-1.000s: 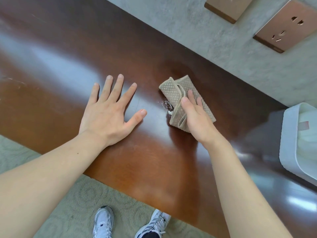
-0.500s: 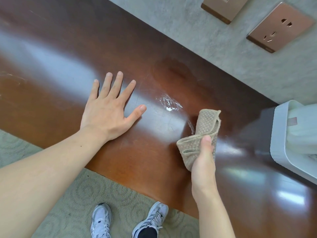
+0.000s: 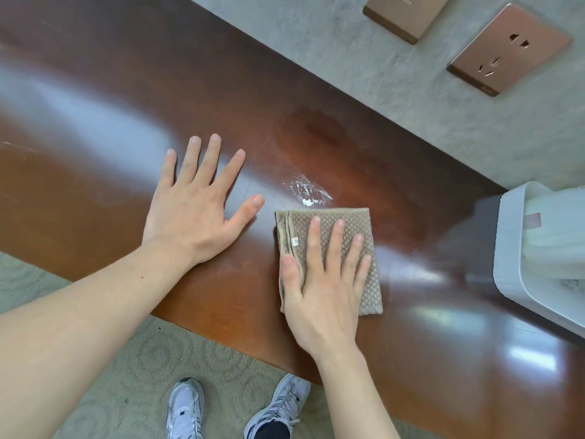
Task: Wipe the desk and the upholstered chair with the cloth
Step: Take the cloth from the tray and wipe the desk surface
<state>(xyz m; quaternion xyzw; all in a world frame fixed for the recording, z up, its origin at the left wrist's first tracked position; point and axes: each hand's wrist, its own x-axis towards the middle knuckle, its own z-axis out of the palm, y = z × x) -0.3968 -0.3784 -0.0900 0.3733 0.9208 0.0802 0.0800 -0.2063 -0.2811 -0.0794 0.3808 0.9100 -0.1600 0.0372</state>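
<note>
A glossy dark brown wooden desk (image 3: 95, 128) fills most of the view. On it lies a folded beige dotted cloth (image 3: 351, 223), flat on the wood. My right hand (image 3: 323, 286) presses down on the cloth with fingers spread and the thumb along its left edge. Just beyond the cloth's far edge is a smear of white powder (image 3: 308, 191). My left hand (image 3: 196, 213) rests flat on the desk to the left, fingers apart, holding nothing. No chair is in view.
A white bin with a plastic liner (image 3: 512, 264) stands at the desk's right end. Two copper wall sockets (image 3: 509, 49) sit on the grey wall behind. My sneakers (image 3: 185, 410) stand on patterned carpet at the desk's near edge.
Half a second ago my right hand held the cloth lifted and bunched near the front edge. Now the cloth lies folded flat just below the powder, with my palm on it. My left hand stayed put.
</note>
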